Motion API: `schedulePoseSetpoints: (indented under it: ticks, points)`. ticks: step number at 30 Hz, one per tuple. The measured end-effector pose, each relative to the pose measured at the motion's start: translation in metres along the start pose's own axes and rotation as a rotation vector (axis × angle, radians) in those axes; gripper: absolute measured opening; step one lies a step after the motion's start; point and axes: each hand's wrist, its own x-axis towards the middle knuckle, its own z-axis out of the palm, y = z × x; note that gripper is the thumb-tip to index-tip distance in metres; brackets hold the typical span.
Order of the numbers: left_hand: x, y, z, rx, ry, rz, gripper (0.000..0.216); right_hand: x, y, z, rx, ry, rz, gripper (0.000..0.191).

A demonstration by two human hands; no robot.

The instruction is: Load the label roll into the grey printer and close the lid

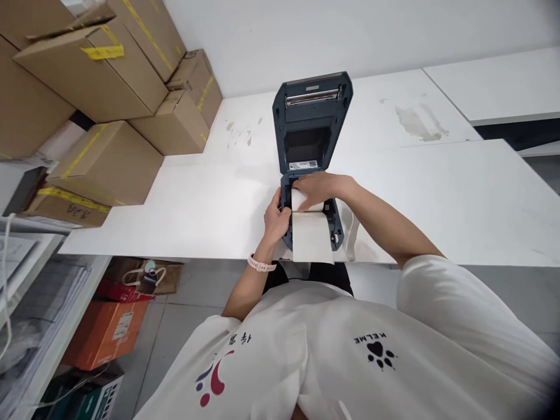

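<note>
A dark grey label printer (287, 239) stands at the front edge of the white table, its lid (312, 119) raised and leaning back. Inside lies a white label roll (300, 201), and a strip of its paper (311, 238) runs out over the printer's front. My left hand (276, 221) grips the printer's left side, thumb at the inner rim. From the right, my right hand (315, 188) reaches into the open body and grasps the roll from above, fingers at its left end. Part of the roll is hidden under that hand.
Cardboard boxes (105, 163) are stacked on the table's left side against the wall. A pale strip (352, 236) lies just right of the printer. Below left are a shelf with papers (48, 309) and an orange box (107, 332) on the floor.
</note>
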Motion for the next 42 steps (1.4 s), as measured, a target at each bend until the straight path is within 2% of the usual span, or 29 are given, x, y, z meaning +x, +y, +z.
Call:
schedulePoseSetpoints:
  ticks: [4, 7, 11, 14, 21, 31, 35, 38, 40, 42]
  points:
    - [-0.001, -0.003, 0.0, -0.03, -0.002, 0.019, 0.076, -0.049, -0.012, 0.028, 0.071, 0.283, -0.172, 0.049]
    - [-0.001, -0.006, 0.001, -0.054, -0.013, 0.034, 0.075, -0.086, -0.03, 0.062, 0.147, 0.358, -0.243, 0.052]
    - [-0.001, -0.009, 0.003, -0.081, -0.015, 0.045, 0.072, -0.107, -0.053, 0.104, 0.171, 0.489, -0.158, 0.056]
    - [-0.001, -0.008, 0.004, -0.135, -0.031, 0.049, 0.07, -0.106, -0.061, 0.119, 0.173, 0.578, -0.097, 0.052]
    - [-0.005, -0.001, 0.002, -0.263, -0.08, 0.023, 0.071, -0.102, -0.059, 0.12, 0.173, 0.608, -0.093, 0.048]
    - [-0.006, 0.002, 0.002, -0.218, -0.092, 0.002, 0.069, -0.101, -0.06, 0.119, 0.151, 0.606, -0.078, 0.049]
    - [-0.033, 0.004, 0.003, -0.238, -0.07, -0.044, 0.07, -0.102, -0.063, 0.12, 0.203, 0.606, -0.066, 0.05]
    - [-0.063, 0.003, 0.003, -0.267, -0.081, -0.116, 0.075, -0.105, -0.06, 0.115, 0.358, 0.609, -0.104, 0.045]
    - [-0.079, 0.002, 0.002, -0.299, -0.124, -0.154, 0.08, -0.106, -0.051, 0.101, 0.528, 0.684, -0.101, 0.04]
    - [-0.088, 0.001, 0.0, -0.319, -0.162, -0.169, 0.087, -0.1, -0.032, 0.076, 0.66, 0.897, -0.016, 0.041]
